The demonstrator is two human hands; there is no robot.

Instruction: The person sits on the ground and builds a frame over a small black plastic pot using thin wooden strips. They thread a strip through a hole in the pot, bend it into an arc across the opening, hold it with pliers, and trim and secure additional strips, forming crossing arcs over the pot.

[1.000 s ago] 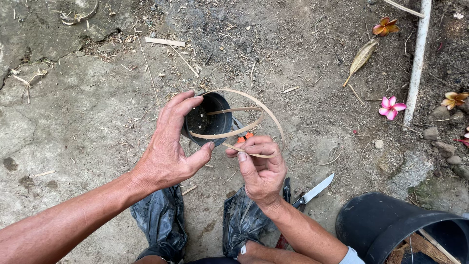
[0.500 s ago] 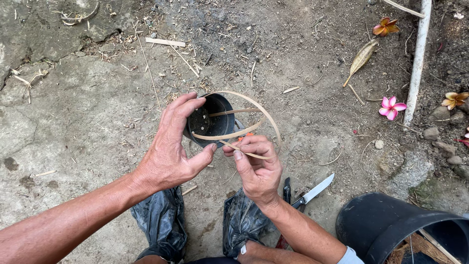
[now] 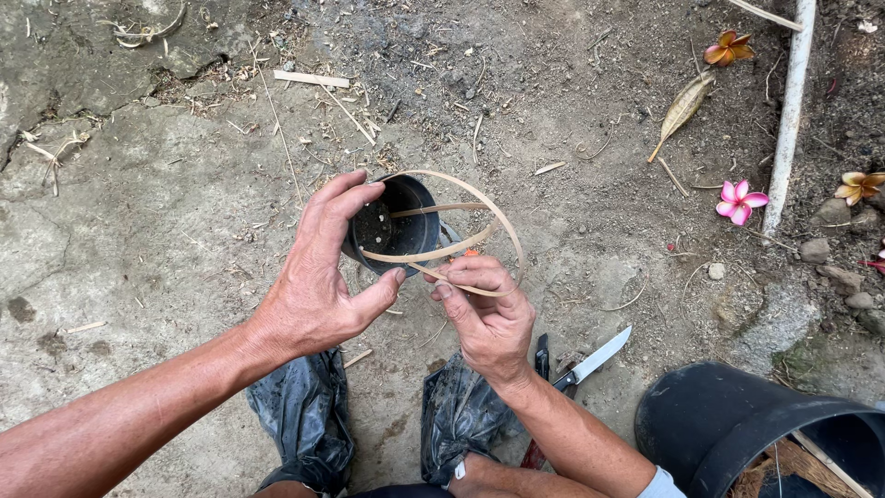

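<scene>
My left hand [image 3: 327, 277] grips a small black plastic pot [image 3: 395, 224], holding it tilted so its open mouth faces me. A thin pale bamboo strip [image 3: 489, 214] curves in a loop around and across the pot's mouth. My right hand [image 3: 486, 318] pinches the ends of that strip just right of the pot, with something small and orange showing by the fingers. Both hands are held above the bare ground, over my two dark boots [image 3: 304, 420].
A knife [image 3: 590, 360] with a pale blade lies on the ground by my right wrist. A large black bucket [image 3: 714, 429] stands at lower right. A white pipe [image 3: 791, 111] runs along the right. Pink and orange flowers [image 3: 740, 202], dry leaves and sticks are scattered around.
The pot and both hands have shifted slightly; the strip's loop has been drawn a little tighter around the pot's mouth.
</scene>
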